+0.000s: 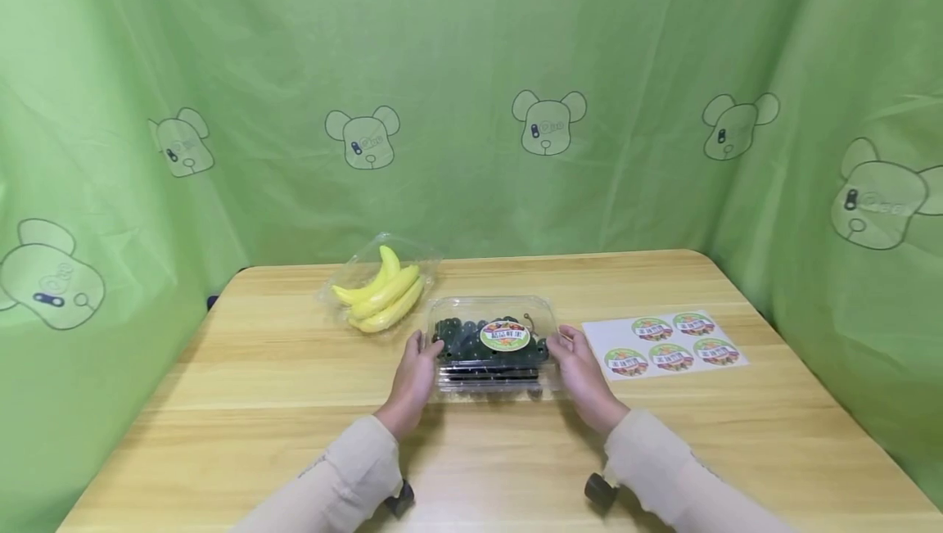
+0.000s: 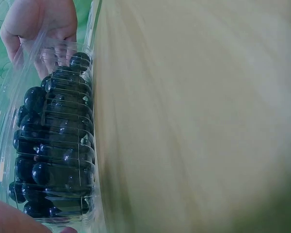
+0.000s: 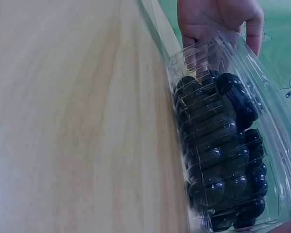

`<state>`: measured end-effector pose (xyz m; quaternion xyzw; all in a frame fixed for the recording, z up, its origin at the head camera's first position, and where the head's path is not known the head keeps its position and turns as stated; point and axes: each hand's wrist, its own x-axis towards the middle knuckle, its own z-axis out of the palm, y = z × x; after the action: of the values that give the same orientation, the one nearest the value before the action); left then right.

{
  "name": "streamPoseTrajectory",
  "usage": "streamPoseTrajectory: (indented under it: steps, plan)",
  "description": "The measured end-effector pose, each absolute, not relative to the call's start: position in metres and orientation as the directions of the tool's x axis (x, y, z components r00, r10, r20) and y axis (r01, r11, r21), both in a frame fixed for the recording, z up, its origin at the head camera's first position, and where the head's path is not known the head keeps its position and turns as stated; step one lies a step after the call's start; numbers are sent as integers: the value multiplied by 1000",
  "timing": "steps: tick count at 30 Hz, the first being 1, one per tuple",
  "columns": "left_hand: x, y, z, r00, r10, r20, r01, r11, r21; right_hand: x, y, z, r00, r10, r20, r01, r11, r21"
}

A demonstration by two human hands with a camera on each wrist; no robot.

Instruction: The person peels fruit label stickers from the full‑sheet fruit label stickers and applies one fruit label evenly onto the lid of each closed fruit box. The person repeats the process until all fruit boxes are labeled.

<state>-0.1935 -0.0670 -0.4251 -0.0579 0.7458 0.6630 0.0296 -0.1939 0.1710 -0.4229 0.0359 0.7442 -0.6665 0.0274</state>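
A clear plastic clamshell box of dark grapes is in the middle of the head view, low over the wooden table. My left hand grips its left end, the thumb over the edge of the lid and the other fingers mostly hidden beneath. At the opposite end my right hand holds it the same way. A round fruit sticker lies flat on the lid. Through the box wall in the left wrist view, the grapes show packed close; the right wrist view shows the box from the other side.
Behind the box to the left, yellow bananas lie in a clear open-looking package. A white sheet with several round stickers lies right of my right hand. Green curtains hang around the table.
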Motion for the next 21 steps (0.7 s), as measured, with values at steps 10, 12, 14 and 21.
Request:
streamPoseTrajectory:
  steps: [10, 12, 14, 21]
  plan:
    - [-195, -66, -422, -990, -58, -128, -133, 101, 986, -196, 170, -422, -995, 26, -98, 101, 107, -989]
    - [-196, -66, -423, -991, -63, -120, -126, 100, 987, -196, 170, -422, -995, 27, -99, 101, 104, -989]
    - [-196, -65, -423, -991, -63, -117, -122, 88, 989, -196, 171, -422, -995, 29, -100, 103, 101, -990]
    - [-197, -65, -427, -992, -66, -104, -109, 74, 991, -197, 173, -423, -994, 31, -101, 103, 68, -992]
